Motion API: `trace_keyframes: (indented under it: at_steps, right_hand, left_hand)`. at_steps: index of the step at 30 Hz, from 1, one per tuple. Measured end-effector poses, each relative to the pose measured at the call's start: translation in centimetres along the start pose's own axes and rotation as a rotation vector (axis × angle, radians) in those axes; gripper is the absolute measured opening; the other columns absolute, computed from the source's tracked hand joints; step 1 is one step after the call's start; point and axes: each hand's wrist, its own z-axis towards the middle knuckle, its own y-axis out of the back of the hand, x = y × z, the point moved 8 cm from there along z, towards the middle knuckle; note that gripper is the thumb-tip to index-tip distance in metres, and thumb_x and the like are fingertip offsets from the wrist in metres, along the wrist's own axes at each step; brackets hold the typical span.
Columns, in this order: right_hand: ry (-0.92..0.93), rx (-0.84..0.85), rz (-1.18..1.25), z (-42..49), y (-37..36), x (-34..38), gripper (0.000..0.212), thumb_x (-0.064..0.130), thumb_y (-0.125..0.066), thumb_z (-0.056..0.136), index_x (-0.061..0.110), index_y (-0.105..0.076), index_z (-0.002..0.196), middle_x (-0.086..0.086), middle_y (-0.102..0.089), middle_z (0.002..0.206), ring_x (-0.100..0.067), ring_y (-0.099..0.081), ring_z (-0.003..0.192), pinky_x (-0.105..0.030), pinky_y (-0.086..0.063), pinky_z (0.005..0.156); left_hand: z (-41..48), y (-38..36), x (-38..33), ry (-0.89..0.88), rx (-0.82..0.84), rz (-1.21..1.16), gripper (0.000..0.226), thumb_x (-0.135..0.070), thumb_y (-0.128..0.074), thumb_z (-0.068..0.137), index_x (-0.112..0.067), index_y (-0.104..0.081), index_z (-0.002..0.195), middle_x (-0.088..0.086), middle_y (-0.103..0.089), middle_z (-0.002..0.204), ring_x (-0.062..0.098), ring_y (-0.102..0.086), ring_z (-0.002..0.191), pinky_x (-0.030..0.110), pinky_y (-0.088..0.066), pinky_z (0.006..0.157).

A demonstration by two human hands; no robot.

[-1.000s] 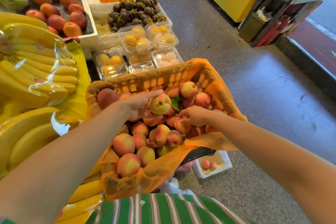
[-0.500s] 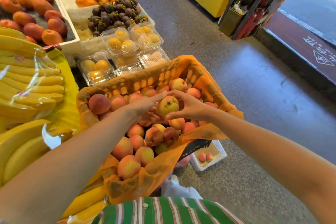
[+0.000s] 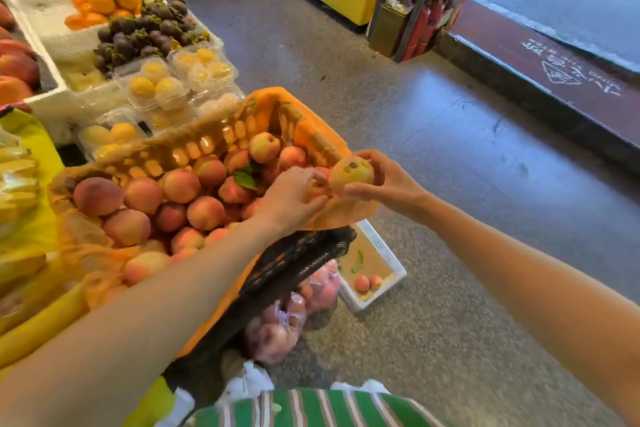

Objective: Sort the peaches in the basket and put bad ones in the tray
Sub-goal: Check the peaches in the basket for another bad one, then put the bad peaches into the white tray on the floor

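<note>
Pulled the peach (image 3: 351,174) up off the middle of the heap (image 3: 194,198) since half a second back, now out over the right edge of the basket (image 3: 221,140).

Head view only, so going by that. Clamped round it with right hand (image 3: 389,184), thumb under, fingers over the top, dark spot facing up. Looks like a reject, judging by that spot. Got left hand (image 3: 294,192) curled just beside it at the same edge, on another peach or on the liner (image 3: 346,215), can't tell which. Got the tray (image 3: 388,255) down on the floor past that right edge, with two peaches (image 3: 368,282) already inside.

For doing this bit well: keep the grip gentle, probably soft round that spot. Swing clear of the liner, go low over the tray, set down rather than drop. Aim for a bare patch beside those two.
</note>
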Motion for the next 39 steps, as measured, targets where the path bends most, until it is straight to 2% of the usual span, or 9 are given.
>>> trace_keyframes:
  at_steps: [4, 6, 10, 12, 15, 19, 25, 36, 39]
  right_hand:
    - [-0.023, -0.016, 0.016, -3.5, 5.2, -3.4, 0.05, 0.015, -0.079, 0.076, 0.018, -0.049, 0.117, -0.003, -0.06, 0.105, -0.004, -0.064, 0.079, -0.015, -0.05, 0.062]
    - [-0.06, -0.023, 0.021, -5.0, 7.5, -6.1, 0.049, 0.015, -0.079, 0.077, 0.017, -0.05, 0.116, -0.004, -0.06, 0.104, -0.004, -0.063, 0.073, -0.015, -0.049, 0.058]
    - [-0.142, -0.036, 0.02, -7.6, 11.0, -11.2, 0.053, 0.018, -0.08, 0.077, 0.015, -0.049, 0.12, -0.009, -0.059, 0.11, -0.01, -0.062, 0.075, -0.016, -0.05, 0.056]
    - [-0.179, -0.038, 0.024, -8.6, 12.3, -13.6, 0.054, 0.018, -0.081, 0.076, 0.016, -0.049, 0.119, -0.007, -0.058, 0.109, -0.011, -0.062, 0.079, -0.017, -0.052, 0.057]
    - [-0.232, -0.043, 0.038, -9.3, 13.9, -17.4, 0.056, 0.023, -0.083, 0.074, 0.019, -0.049, 0.118, -0.006, -0.059, 0.111, -0.014, -0.063, 0.084, -0.02, -0.054, 0.06]
    - [-0.305, -0.073, 0.032, -8.9, 15.5, -23.7, 0.058, 0.034, -0.085, 0.07, 0.024, -0.05, 0.115, -0.005, -0.061, 0.112, -0.016, -0.066, 0.089, -0.02, -0.05, 0.063]
    - [-0.394, -0.07, -0.013, -6.6, 15.8, -37.3, 0.068, 0.042, -0.085, 0.068, 0.026, -0.048, 0.123, 0.002, -0.06, 0.115, -0.013, -0.064, 0.1, -0.033, -0.056, 0.085]
    - [-0.527, -0.097, -0.088, 1.5, 10.9, -70.1, 0.063, 0.031, -0.084, 0.072, 0.019, -0.048, 0.122, 0.004, -0.059, 0.106, -0.012, -0.058, 0.094, -0.023, -0.048, 0.076]
    - [-0.535, -0.087, -0.143, 5.0, 9.4, -77.7, 0.067, 0.031, -0.084, 0.072, 0.016, -0.049, 0.128, -0.002, -0.053, 0.117, -0.015, -0.054, 0.105, -0.026, -0.047, 0.084]
  left_hand:
    - [0.4, -6.3, -3.8, 0.046, -0.016, 0.205, 0.06, -0.047, -0.054, 0.074, -0.02, -0.052, 0.128, 0.006, -0.057, 0.119, 0.029, -0.054, 0.113, 0.041, -0.046, 0.091]
    - [-0.3, -7.8, -5.5, 0.145, -0.111, 0.313, 0.065, -0.037, -0.062, 0.078, -0.007, -0.043, 0.133, 0.015, -0.054, 0.122, 0.037, -0.052, 0.112, 0.044, -0.043, 0.092]
    - [-1.2, -9.8, -7.7, 0.28, -0.253, 0.482, 0.083, -0.032, -0.065, 0.08, 0.006, -0.027, 0.143, 0.026, -0.03, 0.147, 0.042, -0.025, 0.138, 0.051, -0.015, 0.115]
    - [-1.2, -11.7, -8.6, 0.268, -0.26, 0.511, 0.085, -0.028, -0.067, 0.078, 0.004, -0.026, 0.145, 0.029, -0.017, 0.152, 0.044, -0.012, 0.143, 0.053, -0.005, 0.117]
    - [0.1, -15.7, -10.2, 0.167, -0.222, 0.523, 0.071, -0.019, -0.068, 0.069, -0.002, -0.046, 0.135, 0.029, -0.029, 0.147, 0.045, -0.021, 0.139, 0.055, -0.014, 0.114]
    - [3.2, -23.2, -10.0, 0.098, 0.034, 0.437, 0.047, -0.019, -0.066, 0.071, -0.006, -0.063, 0.116, 0.024, -0.052, 0.128, 0.044, -0.044, 0.123, 0.049, -0.037, 0.1]
    - [7.8, -36.7, -2.8, 0.178, 0.305, 0.353, 0.036, -0.024, -0.051, 0.088, -0.017, -0.061, 0.122, 0.008, -0.055, 0.128, 0.03, -0.046, 0.12, 0.043, -0.039, 0.095]
    - [12.4, -64.9, 18.7, 0.323, 0.569, 0.356, 0.045, -0.025, -0.052, 0.088, -0.012, -0.052, 0.131, 0.011, -0.048, 0.137, 0.031, -0.042, 0.127, 0.043, -0.042, 0.099]
    - [13.1, -70.5, 23.8, 0.336, 0.58, 0.368, 0.046, -0.024, -0.05, 0.089, -0.01, -0.05, 0.133, 0.012, -0.046, 0.139, 0.031, -0.04, 0.128, 0.045, -0.039, 0.102]
